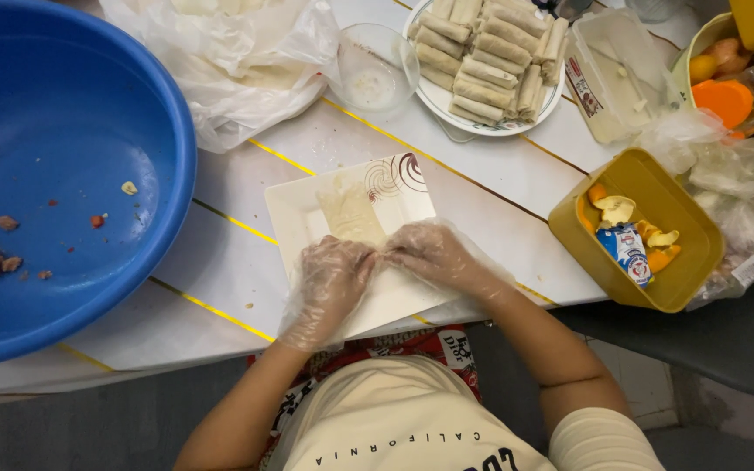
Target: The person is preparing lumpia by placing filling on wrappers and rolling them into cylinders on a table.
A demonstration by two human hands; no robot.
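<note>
Gloved left hand (329, 277) and right hand (434, 253) each grip pinched on wrapper (351, 214) over square plate (294, 209)

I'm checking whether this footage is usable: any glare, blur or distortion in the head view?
Head view: even, soft light with faint shadows; mild glare on the blue basin and gold table lines; left hand and right hand sharp; wide-angle bending at the edges.

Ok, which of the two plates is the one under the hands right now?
The square white plate with the brown swirl; the round plate farther back is piled with finished rolls.
</note>
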